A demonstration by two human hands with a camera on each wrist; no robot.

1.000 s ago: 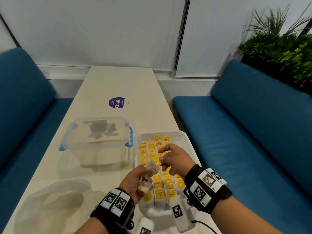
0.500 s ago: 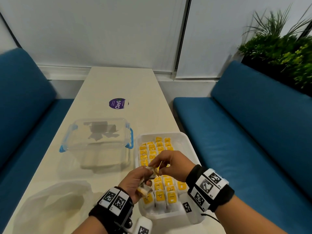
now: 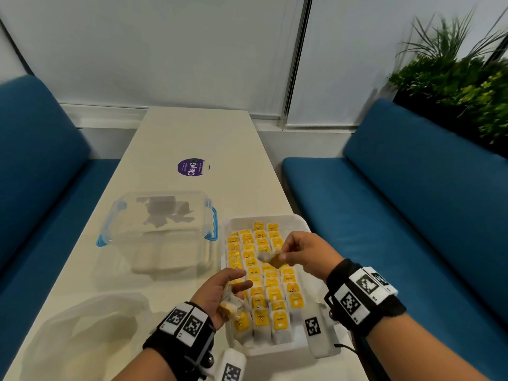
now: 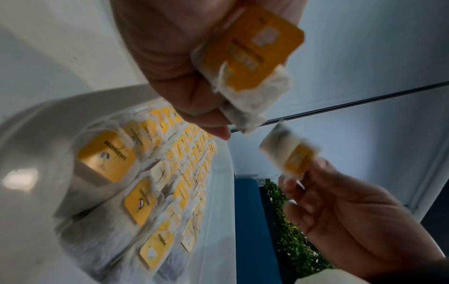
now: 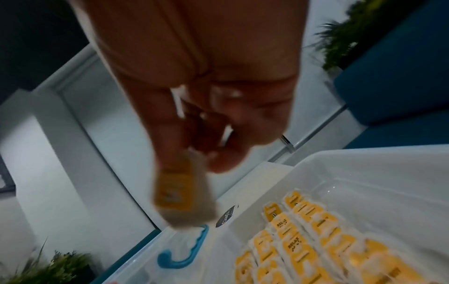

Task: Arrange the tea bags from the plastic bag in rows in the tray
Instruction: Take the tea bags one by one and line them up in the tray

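A white tray (image 3: pixel 301 224) on the table's near right holds several yellow-tagged tea bags (image 3: pixel 268 287) in rows. My right hand (image 3: pixel 305 251) hovers over the tray's middle and pinches one tea bag (image 3: pixel 270 258), which shows blurred in the right wrist view as a tea bag (image 5: pixel 179 196). My left hand (image 3: pixel 220 291) stays at the tray's near left edge, gripping a few tea bags (image 3: pixel 229 305); the left wrist view shows these held tea bags (image 4: pixel 250 63) close up. A crumpled clear plastic bag (image 3: pixel 82 331) lies at the near left.
A clear lidded container (image 3: pixel 159 229) with blue clips stands left of the tray. A purple round sticker (image 3: pixel 191 166) marks the table farther back. Blue benches (image 3: pixel 398 215) flank the table, and a green plant (image 3: pixel 467 78) stands at the far right.
My right hand took one tea bag from the left hand's bunch and carried it up and right over the tray. The left hand has barely moved.
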